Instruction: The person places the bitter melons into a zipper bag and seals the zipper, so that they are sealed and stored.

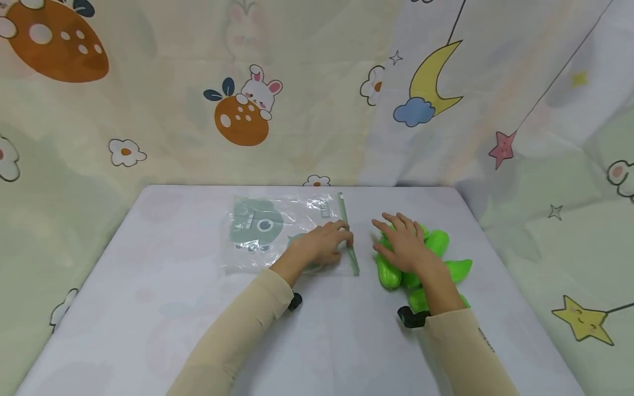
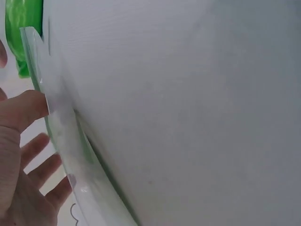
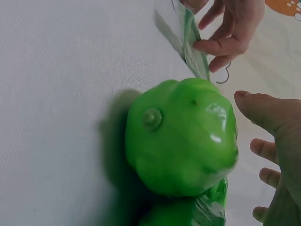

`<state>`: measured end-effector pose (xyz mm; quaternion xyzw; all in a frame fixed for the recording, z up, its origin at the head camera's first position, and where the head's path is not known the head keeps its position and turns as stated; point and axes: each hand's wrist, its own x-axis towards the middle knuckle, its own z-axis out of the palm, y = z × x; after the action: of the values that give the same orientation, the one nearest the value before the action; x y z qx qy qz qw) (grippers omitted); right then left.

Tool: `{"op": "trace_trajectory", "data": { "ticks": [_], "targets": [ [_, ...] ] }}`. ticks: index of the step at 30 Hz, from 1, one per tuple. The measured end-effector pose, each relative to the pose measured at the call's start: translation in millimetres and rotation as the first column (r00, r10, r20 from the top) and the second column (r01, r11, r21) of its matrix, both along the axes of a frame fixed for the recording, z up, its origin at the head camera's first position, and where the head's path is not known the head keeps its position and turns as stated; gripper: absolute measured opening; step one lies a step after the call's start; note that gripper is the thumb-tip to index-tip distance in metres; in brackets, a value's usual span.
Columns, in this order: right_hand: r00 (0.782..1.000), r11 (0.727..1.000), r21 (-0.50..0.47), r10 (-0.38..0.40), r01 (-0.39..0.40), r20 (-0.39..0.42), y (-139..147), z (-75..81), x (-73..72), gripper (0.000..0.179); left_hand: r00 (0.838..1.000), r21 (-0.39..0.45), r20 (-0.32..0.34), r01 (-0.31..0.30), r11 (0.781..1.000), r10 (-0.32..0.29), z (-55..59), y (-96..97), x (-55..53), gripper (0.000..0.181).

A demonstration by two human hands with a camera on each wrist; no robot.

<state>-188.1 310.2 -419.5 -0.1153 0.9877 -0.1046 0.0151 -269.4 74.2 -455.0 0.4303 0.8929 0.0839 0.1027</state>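
A clear zip bag (image 1: 257,231) printed with a green cartoon monster lies flat on the table, its green zip edge (image 1: 354,263) to the right. My left hand (image 1: 319,245) holds that edge with bent fingers; in the left wrist view the thumb (image 2: 30,106) meets the film and the edge stands slightly raised. My right hand (image 1: 406,245) hovers with spread fingers over a pile of glossy green peppers (image 1: 389,274). Close up in the right wrist view, one lumpy green pepper (image 3: 183,136) with a stub stem sits apart from the right hand's thumb (image 3: 258,110). Part of the pile is hidden under that hand.
The white table (image 1: 148,308) has its back edge against a hanging cloth (image 1: 317,110) with cartoon prints. A pointed green piece (image 1: 459,269) sticks out at the pile's right. Black wrist cameras (image 1: 412,317) jut from under both wrists.
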Motion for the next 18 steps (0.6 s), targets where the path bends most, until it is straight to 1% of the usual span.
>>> {"op": "trace_trajectory", "data": {
  "ticks": [4, 7, 11, 15, 18],
  "targets": [
    [1.000, 1.000, 0.008, 0.001, -0.001, 0.004, -1.0, -1.6, -2.0, 0.060, 0.999, -0.020, -0.053, -0.011, 1.000, 0.010, 0.7, -1.4, 4.0, 0.030],
    [1.000, 1.000, 0.008, -0.003, 0.003, 0.008, 0.1, -0.6, -1.5, 0.060, 0.999, -0.043, -0.052, -0.010, 0.999, 0.008, 1.2, -0.6, 8.2, 0.033],
    [1.000, 1.000, 0.002, -0.003, 0.003, 0.002, 2.4, 1.7, -0.7, 0.060, 0.999, -0.056, -0.045, -0.023, 0.998, 0.020, -1.5, -2.7, 9.9, 0.030],
    [1.000, 1.000, 0.005, -0.005, 0.005, -0.008, 5.1, 3.5, -0.2, 0.060, 0.998, -0.029, -0.052, -0.022, 0.999, 0.020, -2.7, -5.0, 8.0, 0.020],
    [1.000, 1.000, 0.005, 0.003, -0.003, -0.011, 4.4, 2.9, -0.9, 0.059, 0.999, -0.008, -0.049, -0.012, 1.000, 0.011, -3.2, -6.7, 7.5, 0.019]
  ]
}}
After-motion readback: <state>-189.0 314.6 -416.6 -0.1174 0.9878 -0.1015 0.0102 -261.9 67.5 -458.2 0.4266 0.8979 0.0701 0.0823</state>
